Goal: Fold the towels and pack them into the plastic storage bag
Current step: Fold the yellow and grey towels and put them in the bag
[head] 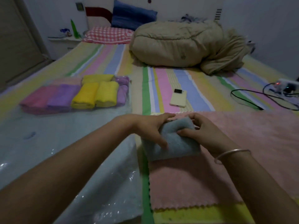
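Grey-blue towel (179,144), folded into a thick pad, lies just below the middle of the frame on a pink towel (242,175) spread flat over the striped bed (178,81). Both hands are on it. The left hand (148,126) lies spread across its left side, fingers reaching along the far edge and thumb laid on top. The right hand (205,135) pinches the far right corner, thumb pressing on top and fingers curled over the edge.

The pad looks a little longer across the frame than deep, tilted up toward the right. The plastic bag (64,143) stretches over the whole left side of the frame, its nearest clear sheet just beside the left forearm. The folded towels (85,97) already in it, pink, purple and yellow, sit in rows in the upper left, well apart from the hands. So the pad would have to travel left and away, and the left hand is the nearer one to carry it. A phone (178,98) lies on the bed beyond the hands, clear of that path.
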Tool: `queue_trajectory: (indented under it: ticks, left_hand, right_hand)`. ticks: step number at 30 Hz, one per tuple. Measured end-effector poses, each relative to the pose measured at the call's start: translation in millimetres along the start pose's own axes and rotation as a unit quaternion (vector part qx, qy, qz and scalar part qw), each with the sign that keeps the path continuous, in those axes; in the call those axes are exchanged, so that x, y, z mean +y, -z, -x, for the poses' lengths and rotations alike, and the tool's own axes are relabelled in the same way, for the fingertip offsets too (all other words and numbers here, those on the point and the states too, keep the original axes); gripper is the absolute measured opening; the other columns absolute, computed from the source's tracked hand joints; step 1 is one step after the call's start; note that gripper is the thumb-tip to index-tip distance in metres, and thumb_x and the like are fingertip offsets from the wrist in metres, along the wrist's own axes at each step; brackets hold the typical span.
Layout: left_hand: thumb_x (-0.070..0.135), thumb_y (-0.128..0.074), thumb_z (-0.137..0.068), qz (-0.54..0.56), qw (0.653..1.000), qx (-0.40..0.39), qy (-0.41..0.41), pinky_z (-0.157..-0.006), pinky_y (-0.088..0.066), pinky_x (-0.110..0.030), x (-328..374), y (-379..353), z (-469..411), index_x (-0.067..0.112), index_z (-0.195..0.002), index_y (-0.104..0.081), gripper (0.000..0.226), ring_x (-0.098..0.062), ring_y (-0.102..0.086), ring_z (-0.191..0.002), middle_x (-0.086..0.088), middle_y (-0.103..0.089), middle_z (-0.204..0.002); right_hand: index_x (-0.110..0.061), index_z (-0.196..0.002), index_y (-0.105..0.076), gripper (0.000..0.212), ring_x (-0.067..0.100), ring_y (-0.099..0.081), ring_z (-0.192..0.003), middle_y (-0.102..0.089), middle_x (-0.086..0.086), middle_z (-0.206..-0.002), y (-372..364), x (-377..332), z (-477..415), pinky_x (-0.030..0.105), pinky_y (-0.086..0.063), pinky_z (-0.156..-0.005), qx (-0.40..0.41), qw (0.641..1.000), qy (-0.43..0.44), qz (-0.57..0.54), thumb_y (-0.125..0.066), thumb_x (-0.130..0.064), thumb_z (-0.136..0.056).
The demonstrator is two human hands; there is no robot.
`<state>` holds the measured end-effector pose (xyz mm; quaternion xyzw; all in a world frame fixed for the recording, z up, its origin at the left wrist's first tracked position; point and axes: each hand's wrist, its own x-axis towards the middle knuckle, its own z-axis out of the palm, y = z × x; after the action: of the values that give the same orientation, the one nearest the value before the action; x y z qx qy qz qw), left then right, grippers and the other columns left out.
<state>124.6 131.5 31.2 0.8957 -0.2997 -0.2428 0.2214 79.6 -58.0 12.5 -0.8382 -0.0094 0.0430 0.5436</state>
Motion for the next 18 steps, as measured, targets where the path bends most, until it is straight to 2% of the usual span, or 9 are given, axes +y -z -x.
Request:
queue_trajectory:
  ticks: [2,5,7,10,13,15,16,17,18]
  left_hand:
    - [0.049,-0.08,-0.069,-0.01,1.0,0.009,-0.021,-0.106,-0.04,-0.03,5,8,25,0.027,-0.142,-0.036,0.088,-0.007,-0.047,-0.123,0.012,-0.047,-0.138]
    - [0.053,-0.078,-0.068,0.048,0.996,0.066,-0.025,-0.098,-0.047,-0.029,5,12,73,0.032,-0.122,-0.057,0.062,-0.001,-0.056,-0.108,0.016,-0.06,-0.118]
    - [0.054,-0.078,-0.066,0.129,0.987,0.085,-0.032,-0.092,-0.052,-0.036,-3,6,109,0.027,-0.115,-0.062,0.058,-0.007,-0.062,-0.103,0.008,-0.066,-0.111]
    - [0.054,-0.074,-0.065,0.215,0.966,0.147,0.006,-0.085,-0.055,-0.041,-29,-12,161,0.016,-0.11,-0.063,0.06,-0.019,-0.066,-0.099,-0.006,-0.068,-0.106]
    - [0.042,-0.078,-0.071,0.308,0.92,0.235,0.053,-0.07,-0.054,-0.023,-61,-33,212,0.019,-0.105,-0.064,0.044,-0.01,-0.068,-0.086,-0.005,-0.072,-0.095]
    - [0.032,-0.074,-0.08,0.346,0.879,0.313,0.095,-0.065,-0.048,-0.008,-78,-43,246,0.031,-0.118,-0.056,0.042,0.01,-0.062,-0.082,-0.001,-0.068,-0.097]
    - [0.027,-0.067,-0.085,0.362,0.859,0.345,0.111,-0.065,-0.047,-0.006,-88,-48,263,0.037,-0.125,-0.048,0.045,0.014,-0.06,-0.083,0.001,-0.065,-0.101]
    - [0.024,-0.06,-0.09,0.393,0.835,0.366,0.119,-0.067,-0.05,-0.009,-96,-53,281,0.041,-0.13,-0.042,0.048,0.007,-0.063,-0.087,-0.002,-0.065,-0.103]
    - [0.021,-0.055,-0.093,0.432,0.809,0.378,0.125,-0.07,-0.054,-0.017,-104,-57,296,0.043,-0.133,-0.038,0.049,-0.009,-0.069,-0.089,-0.008,-0.067,-0.104]
  right_hand:
    - [-0.014,-0.106,-0.058,0.033,0.017,-0.065,-0.092,-0.067,0.005,-0.099,-2,-22,17,0.03,-0.054,-0.077,-0.043,0.998,0.032,-0.018,-0.072,-0.007,-0.078]
    - [-0.024,-0.112,-0.058,0.038,0.015,-0.068,-0.091,-0.071,0.0,-0.098,-9,-54,41,0.033,-0.057,-0.08,-0.131,0.989,0.053,-0.052,-0.07,-0.007,-0.08]
    - [-0.028,-0.115,-0.058,0.041,0.012,-0.069,-0.088,-0.072,-0.003,-0.094,-24,-71,50,0.029,-0.058,-0.076,-0.157,0.982,0.065,-0.082,-0.068,-0.007,-0.082]
    - [-0.029,-0.119,-0.058,0.044,0.014,-0.068,-0.095,-0.071,-0.002,-0.1,-64,-84,52,0.036,-0.057,-0.085,-0.157,0.981,0.074,-0.09,-0.071,-0.012,-0.081]
    - [-0.023,-0.123,-0.054,0.046,0.02,-0.065,-0.103,-0.064,0.004,-0.114,-119,-87,56,0.039,-0.053,-0.091,-0.124,0.986,0.073,-0.089,-0.072,-0.022,-0.081]
    - [-0.021,-0.123,-0.049,0.044,0.014,-0.065,-0.094,-0.061,0.001,-0.116,-156,-84,62,0.038,-0.055,-0.086,-0.078,0.989,0.122,-0.031,-0.069,-0.027,-0.084]
    - [-0.022,-0.119,-0.048,0.041,0.009,-0.065,-0.088,-0.061,-0.003,-0.113,-174,-81,67,0.037,-0.055,-0.083,-0.05,0.986,0.161,0.012,-0.069,-0.029,-0.085]
    - [-0.024,-0.113,-0.047,0.037,0.005,-0.063,-0.084,-0.061,-0.007,-0.109,-190,-77,73,0.034,-0.054,-0.08,-0.029,0.977,0.202,0.057,-0.069,-0.03,-0.084]
    - [-0.026,-0.108,-0.048,0.033,0.003,-0.062,-0.082,-0.06,-0.01,-0.105,-206,-73,80,0.032,-0.052,-0.078,-0.021,0.964,0.245,0.096,-0.069,-0.032,-0.084]
